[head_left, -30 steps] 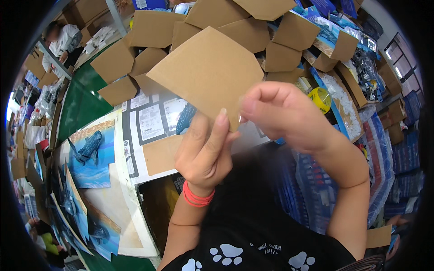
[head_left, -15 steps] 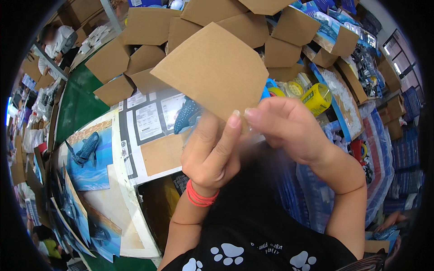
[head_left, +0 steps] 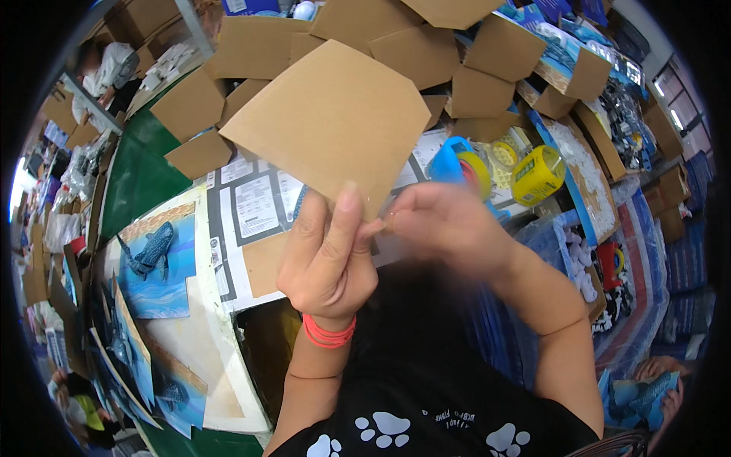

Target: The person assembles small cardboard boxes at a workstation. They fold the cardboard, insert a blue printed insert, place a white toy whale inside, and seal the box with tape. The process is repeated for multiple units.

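Observation:
A plain brown cardboard card (head_left: 335, 114) with cut corners is held up by my left hand (head_left: 327, 259), its fingers closed on the lower edge and a red band at the wrist. A sliver of a blue spotted toy shark (head_left: 300, 201) shows behind the card; the rest is hidden. My right hand (head_left: 445, 225) is partly blurred, just right of the card's lower corner. Its thumb and finger are pinched together near the left fingertips. Whatever lies in that pinch is too small to make out.
A blue tape dispenser (head_left: 451, 158) and a yellow bottle (head_left: 539, 175) stand right of the card. Cardboard pieces (head_left: 266, 47) are heaped behind. Left lies a blue card with a toy shark (head_left: 152, 251). At lower right, another person's hands (head_left: 670, 396) hold a similar card.
The card and my left hand have shifted left. My right hand has moved left and slightly down, uncovering the tape dispenser. The other person's card shows more fully.

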`<act>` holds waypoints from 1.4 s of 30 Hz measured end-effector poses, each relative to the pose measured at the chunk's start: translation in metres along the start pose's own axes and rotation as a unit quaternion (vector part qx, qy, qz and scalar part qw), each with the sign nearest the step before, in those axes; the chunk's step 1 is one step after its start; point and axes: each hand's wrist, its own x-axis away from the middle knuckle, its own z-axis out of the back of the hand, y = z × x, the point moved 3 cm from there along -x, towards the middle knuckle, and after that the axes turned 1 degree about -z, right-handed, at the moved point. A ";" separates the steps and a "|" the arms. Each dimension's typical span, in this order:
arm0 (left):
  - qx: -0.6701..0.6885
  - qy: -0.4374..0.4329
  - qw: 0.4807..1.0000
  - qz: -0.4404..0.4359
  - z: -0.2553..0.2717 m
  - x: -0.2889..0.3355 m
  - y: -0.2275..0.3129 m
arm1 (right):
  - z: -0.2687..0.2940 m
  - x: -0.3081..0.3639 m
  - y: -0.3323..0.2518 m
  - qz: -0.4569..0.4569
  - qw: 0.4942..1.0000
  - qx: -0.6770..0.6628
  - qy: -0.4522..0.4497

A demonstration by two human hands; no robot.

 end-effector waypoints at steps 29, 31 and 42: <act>-0.031 0.040 0.999 0.001 0.001 -0.003 -0.013 | -0.039 -0.041 -0.005 0.613 0.586 0.441 0.292; -0.038 0.075 0.996 -0.004 -0.001 -0.003 -0.020 | -0.038 -0.050 -0.018 0.633 0.575 0.455 0.247; -0.407 -0.066 0.902 -0.126 0.024 -0.053 -0.023 | -0.009 -0.098 -0.036 0.717 0.538 0.401 0.191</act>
